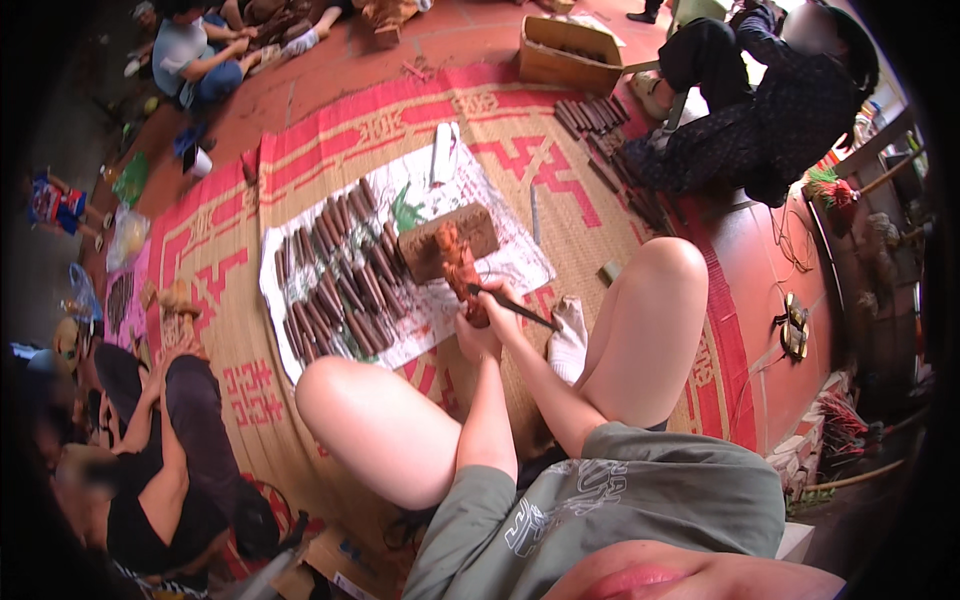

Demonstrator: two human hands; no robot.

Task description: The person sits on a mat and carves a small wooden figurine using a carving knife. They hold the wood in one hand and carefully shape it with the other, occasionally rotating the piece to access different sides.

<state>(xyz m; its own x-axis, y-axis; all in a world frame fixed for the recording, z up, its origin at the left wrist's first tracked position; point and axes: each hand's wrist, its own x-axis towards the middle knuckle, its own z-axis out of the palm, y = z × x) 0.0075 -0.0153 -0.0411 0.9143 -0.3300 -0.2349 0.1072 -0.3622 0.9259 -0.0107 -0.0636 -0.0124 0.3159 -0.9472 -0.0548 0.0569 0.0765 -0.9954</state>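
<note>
My left hand (477, 340) is closed round the lower end of a reddish-brown carved wooden figurine (457, 262), which tilts up and away from me. Pinched in my right hand (500, 308) is a thin dark stick-like tool (530, 313); its tip meets the figurine's lower part, and I cannot make out its exact kind. Behind the figurine lies a brown wooden block (420, 247). Left of it, several dark wooden-handled tools (335, 270) lie in rows on a white printed sheet (400, 352). A pale rolled object (442, 155) rests near the sheet's far edge.
A red-and-tan woven mat (590, 180) covers the tiled floor. A cardboard box (568, 60) stands far off, with more dark tools (590, 115) before it. Seated people are at right (790, 110), lower left (170, 450) and far left (205, 60). Sandals (793, 328) lie right.
</note>
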